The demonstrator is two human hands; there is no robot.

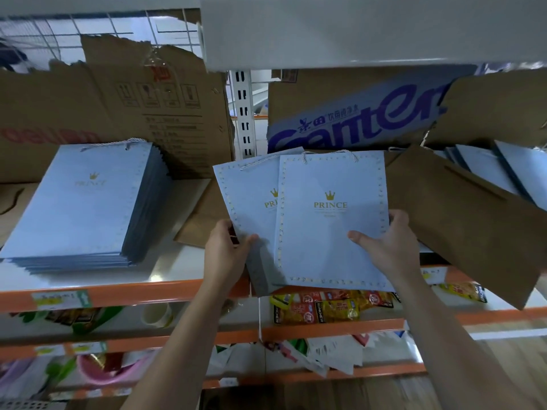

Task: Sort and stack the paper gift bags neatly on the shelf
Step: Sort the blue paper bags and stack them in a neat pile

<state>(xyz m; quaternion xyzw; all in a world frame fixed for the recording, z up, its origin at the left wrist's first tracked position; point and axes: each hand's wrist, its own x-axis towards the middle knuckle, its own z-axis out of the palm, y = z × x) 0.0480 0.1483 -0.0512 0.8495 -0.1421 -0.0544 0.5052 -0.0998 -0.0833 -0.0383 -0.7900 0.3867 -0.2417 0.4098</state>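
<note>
Head view, one frame. Two light-blue PRINCE gift bags lie flat at frame centre, overhanging the front edge of the orange-edged shelf (pixel 118 294). The top bag (pixel 328 232) sits roughly square, crown logo and rope handle pointing away. The second bag (pixel 248 199) lies beneath it, fanned out toward frame left. Left hand (pixel 228 247) grips the lower left edge of the second bag, thumb on top and fingers curled under. Right hand (pixel 384 241) pinches the right edge of the top bag, thumb flat on its face and fingers wrapped round the edge. Squared stack of matching blue bags (pixel 80 202) at centre left of the frame, same shelf, well apart from the held pair. Large brown paper bag (pixel 461 220) tilted at frame right, just beside the right hand; further blue bags (pixel 503 170) lie behind it. Another brown bag (pixel 198 223) lies under the fanned pair. Cardboard boxes behind: a plain one (pixel 133 99) upper left, a Ganten one (pixel 355 119) upper right. Snack packets (pixel 325 306) on the shelf below.
</note>
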